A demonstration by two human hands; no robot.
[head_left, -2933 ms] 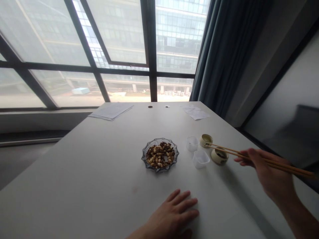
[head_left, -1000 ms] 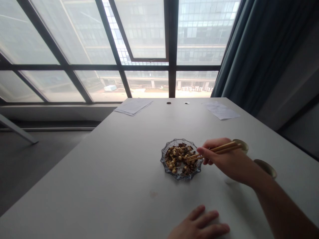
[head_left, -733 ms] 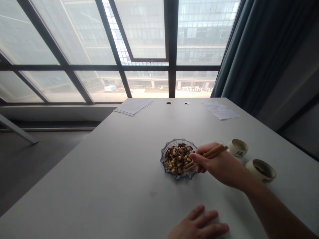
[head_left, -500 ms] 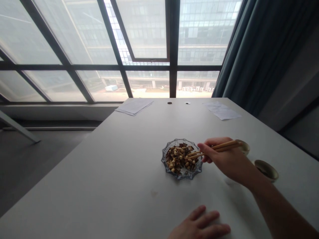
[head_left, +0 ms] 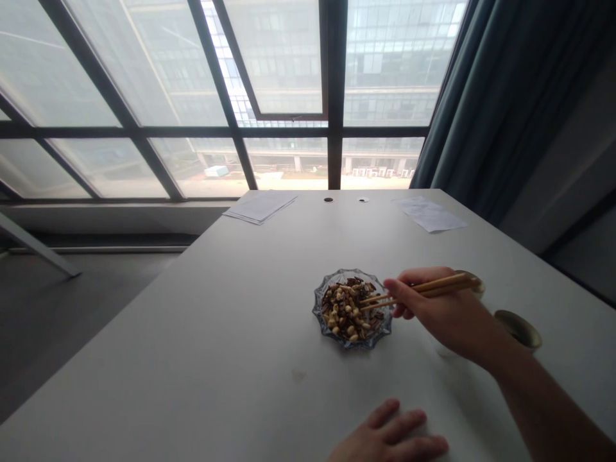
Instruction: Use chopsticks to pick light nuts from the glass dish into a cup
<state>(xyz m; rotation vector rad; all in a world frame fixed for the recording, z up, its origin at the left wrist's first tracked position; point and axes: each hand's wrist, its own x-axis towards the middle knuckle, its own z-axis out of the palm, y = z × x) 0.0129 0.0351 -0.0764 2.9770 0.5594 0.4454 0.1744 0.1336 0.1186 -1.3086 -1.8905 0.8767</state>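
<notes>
My right hand (head_left: 428, 305) is closed around a pair of wooden chopsticks (head_left: 437, 284). Their tips reach into a scalloped clear glass dish (head_left: 353, 344) and touch the mix inside it. That mix (head_left: 344, 308) has pale, nut-like pieces among dark brown slivers; the exact kinds are hard to make out. Whether the tips pinch a piece cannot be seen. In front of the dish, my left hand (head_left: 392, 433) rests on the white table with its fingers spread and nothing in it.
Right of the dish stand two small bowls, the far one (head_left: 476, 284) partly behind my right hand, the near one (head_left: 520, 330) beside my forearm. Paper sheets lie at the back left (head_left: 262, 206) and back right (head_left: 430, 213). A dark curtain (head_left: 481, 96) hangs at the right.
The chopstick tips have shifted slightly within the dish, and some pale pieces there have moved toward its front. My left hand stays on the table.
</notes>
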